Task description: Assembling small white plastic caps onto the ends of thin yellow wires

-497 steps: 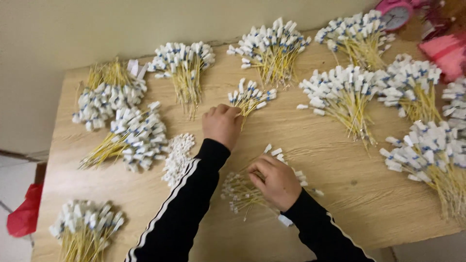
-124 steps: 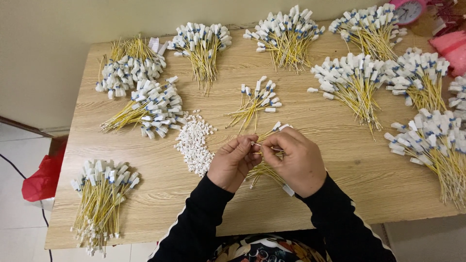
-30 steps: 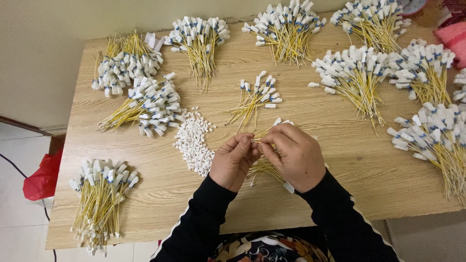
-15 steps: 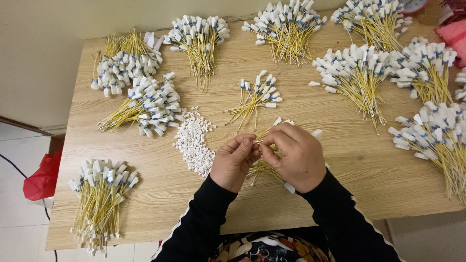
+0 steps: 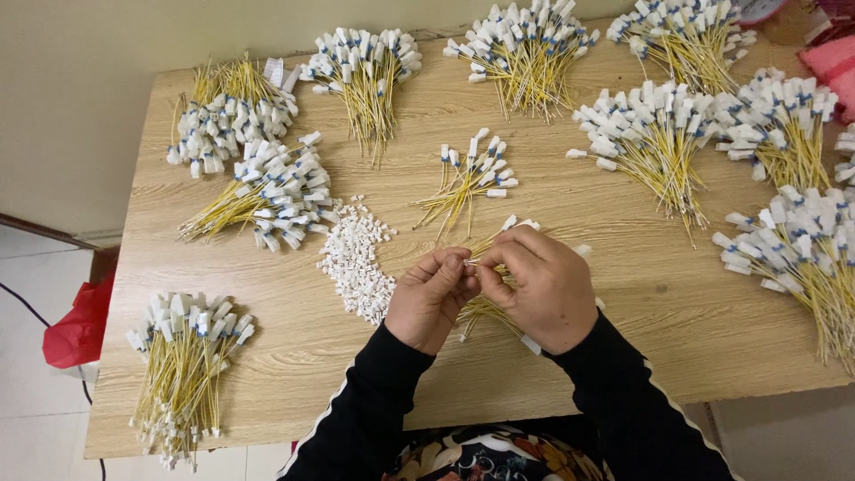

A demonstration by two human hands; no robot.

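Note:
My left hand and my right hand meet fingertip to fingertip above the wooden table. Between them they pinch a thin yellow wire with a small white connector at its end. Under my hands lies a loose heap of yellow wires, partly hidden. A pile of small white connector housings lies just left of my left hand. A small bundle of finished wires with white and blue ends lies beyond my hands.
Several large bundles of yellow wires with white ends ring the table: back left, left middle, front left, back centre, right, far right. A red bag sits on the floor at left.
My hands have stayed together at the same spot, with only small finger movements on the wire. The bundles have not moved.

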